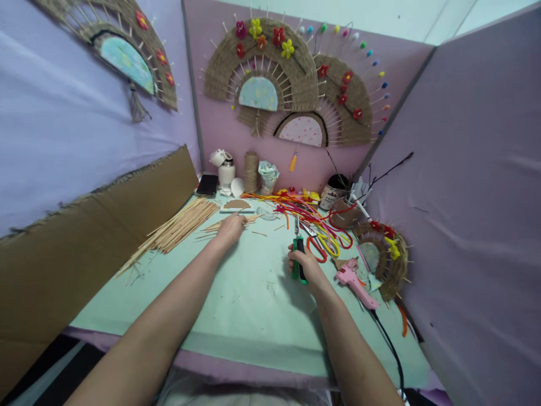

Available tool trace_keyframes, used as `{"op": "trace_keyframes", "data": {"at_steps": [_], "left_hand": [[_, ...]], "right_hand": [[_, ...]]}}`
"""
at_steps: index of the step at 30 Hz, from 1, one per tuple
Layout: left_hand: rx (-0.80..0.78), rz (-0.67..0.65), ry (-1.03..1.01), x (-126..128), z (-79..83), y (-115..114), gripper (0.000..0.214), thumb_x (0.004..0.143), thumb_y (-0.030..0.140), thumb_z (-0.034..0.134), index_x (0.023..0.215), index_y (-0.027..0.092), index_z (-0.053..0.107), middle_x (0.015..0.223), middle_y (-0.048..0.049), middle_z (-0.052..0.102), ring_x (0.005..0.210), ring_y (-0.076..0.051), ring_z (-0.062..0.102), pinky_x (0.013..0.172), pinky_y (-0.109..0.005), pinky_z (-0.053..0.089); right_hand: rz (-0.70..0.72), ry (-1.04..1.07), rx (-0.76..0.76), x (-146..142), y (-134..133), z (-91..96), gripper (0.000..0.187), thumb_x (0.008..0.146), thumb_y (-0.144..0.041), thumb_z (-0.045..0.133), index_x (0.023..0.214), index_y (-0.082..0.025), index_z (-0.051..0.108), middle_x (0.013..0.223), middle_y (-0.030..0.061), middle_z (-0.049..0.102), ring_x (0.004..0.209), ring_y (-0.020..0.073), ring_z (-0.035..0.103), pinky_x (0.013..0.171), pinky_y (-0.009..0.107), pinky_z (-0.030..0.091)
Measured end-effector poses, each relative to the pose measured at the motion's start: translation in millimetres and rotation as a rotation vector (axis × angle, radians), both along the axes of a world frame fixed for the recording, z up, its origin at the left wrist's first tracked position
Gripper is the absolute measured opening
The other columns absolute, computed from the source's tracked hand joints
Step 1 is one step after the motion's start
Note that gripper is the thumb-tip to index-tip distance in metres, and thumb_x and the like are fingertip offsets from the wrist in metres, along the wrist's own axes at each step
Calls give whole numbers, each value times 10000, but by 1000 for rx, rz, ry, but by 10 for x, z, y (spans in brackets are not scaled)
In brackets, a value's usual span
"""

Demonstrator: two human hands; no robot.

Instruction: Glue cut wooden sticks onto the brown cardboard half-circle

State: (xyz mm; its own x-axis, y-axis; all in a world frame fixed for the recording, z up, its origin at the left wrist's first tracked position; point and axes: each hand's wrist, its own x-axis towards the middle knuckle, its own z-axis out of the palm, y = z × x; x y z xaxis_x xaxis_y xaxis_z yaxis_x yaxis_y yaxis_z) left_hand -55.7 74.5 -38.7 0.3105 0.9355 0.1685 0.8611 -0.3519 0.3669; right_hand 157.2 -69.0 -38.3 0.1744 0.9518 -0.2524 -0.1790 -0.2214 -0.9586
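My right hand [307,265] is wrapped round a pair of pliers [299,259] with green and black handles, the metal jaws pointing away from me. My left hand [231,230] reaches forward over a small pile of thin wooden sticks [213,226]. Its fingers are drawn together at the sticks, and what lies between them is hidden. A brown half-round cardboard piece [236,204] lies just beyond that hand. Farther left, a larger bundle of wooden sticks [181,224] rests on the table. Orange-handled scissors [316,248] lie beside the pliers.
Colourful pipe cleaners [304,211] spread across the back. A pink glue gun [355,285] with a black cord lies at right, near a woven fan [395,270]. Twine [251,172], a jar [227,173] and a phone [207,184] stand behind. A cardboard wall [105,225] borders the left.
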Motion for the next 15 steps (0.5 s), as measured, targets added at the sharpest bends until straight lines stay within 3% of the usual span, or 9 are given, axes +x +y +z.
{"op": "trace_keyframes", "data": {"at_steps": [4, 8, 15], "left_hand": [[61, -34, 38, -131, -9, 113, 598, 825, 209, 561, 1410, 129, 468, 1321, -179, 542, 1265, -313, 490, 1059, -405, 378], [-10, 21, 161, -274, -3, 120, 758, 776, 230, 597, 1468, 55, 342, 1422, -223, 478, 1348, -344, 413, 1116, -426, 315], [-159, 90, 279, -157, 91, 142, 399, 824, 80, 470, 1203, 62, 592, 1264, -258, 589, 1216, -356, 533, 989, -460, 427]], "right_hand": [[10, -48, 19, 0, -12, -24, 360, 624, -333, 641, 941, -216, 516, 565, -64, 506, 528, 125, 475, 519, 253, 374], [29, -57, 33, 0, -23, -39, 359, 636, -336, 634, 953, -212, 519, 575, -63, 503, 535, 126, 469, 526, 259, 363], [51, -79, 11, -13, -16, -64, 366, 642, -351, 630, 960, -215, 512, 579, -61, 509, 531, 132, 482, 527, 264, 360]]}}
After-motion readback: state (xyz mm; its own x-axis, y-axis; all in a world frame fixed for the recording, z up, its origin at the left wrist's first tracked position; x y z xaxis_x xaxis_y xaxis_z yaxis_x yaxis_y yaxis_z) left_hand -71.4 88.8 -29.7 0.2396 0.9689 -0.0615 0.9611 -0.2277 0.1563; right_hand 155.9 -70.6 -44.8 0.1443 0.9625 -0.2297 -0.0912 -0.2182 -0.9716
